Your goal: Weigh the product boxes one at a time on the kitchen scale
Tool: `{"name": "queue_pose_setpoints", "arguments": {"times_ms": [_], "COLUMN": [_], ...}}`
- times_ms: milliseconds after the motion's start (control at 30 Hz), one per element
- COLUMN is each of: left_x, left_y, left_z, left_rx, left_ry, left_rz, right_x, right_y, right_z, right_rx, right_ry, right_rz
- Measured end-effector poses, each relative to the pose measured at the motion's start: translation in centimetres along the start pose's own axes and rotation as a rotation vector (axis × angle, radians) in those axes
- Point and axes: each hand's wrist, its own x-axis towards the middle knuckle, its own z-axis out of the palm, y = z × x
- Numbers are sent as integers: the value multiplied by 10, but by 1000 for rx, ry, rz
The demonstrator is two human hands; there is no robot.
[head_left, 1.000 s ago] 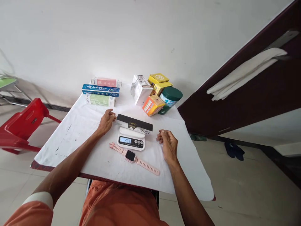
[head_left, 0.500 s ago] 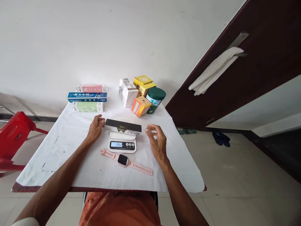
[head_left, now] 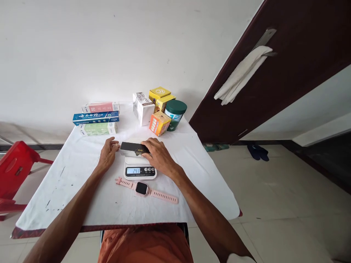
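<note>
A long black-and-white box (head_left: pixel 128 147) lies across the white digital scale (head_left: pixel 140 168), whose display reads 241, with any decimal point too small to tell. From above, my right hand (head_left: pixel 157 153) grips the box's right half, thumb on the near side and fingers over the top, hiding that end. My left hand (head_left: pixel 108 153) rests on the cloth by the box's left end, fingers loosely bent and apart, holding nothing. In front of the scale a pink smartwatch (head_left: pixel 142 188) lies flat with its strap stretched out.
Toothpaste boxes (head_left: pixel 95 117) lie at the table's back left. At the back stand a white box (head_left: pixel 143 109), yellow boxes (head_left: pixel 159 92), an orange box (head_left: pixel 159 123) and a green-lidded tub (head_left: pixel 176 109). A red chair (head_left: pixel 19 171) is left of the white-covered table (head_left: pixel 208 190).
My right hand has moved left from beside the box and taken hold of its right half. My left hand stays near the left end. The camera view has shifted slightly.
</note>
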Motion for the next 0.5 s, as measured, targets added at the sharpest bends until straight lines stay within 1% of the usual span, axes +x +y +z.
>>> {"name": "queue_pose_setpoints", "arguments": {"times_ms": [100,167,233,300,367,433,500], "left_x": [-1,-2,-1,-1,0,1,2], "left_y": [0,1,2,2,1,-2,-4], "left_z": [0,1,1,1,2,2,3], "left_rx": [-24,-19,-20,-31,-47,-58,-64], "left_ry": [-8,-12,-13,-10,-5,0,9], "left_rz": [-14,-25,-25,-18,-8,1,4], "right_x": [-13,-24,-36,-43,-44,-39,-29], "right_y": [23,46,75,105,131,151,164], "right_z": [-17,-31,-45,-53,-53,-48,-38], "right_rx": [108,142,124,98,91,90,86], "right_ry": [105,184,228,214,172,133,120], "right_rz": [27,71,124,175,223,248,246]}}
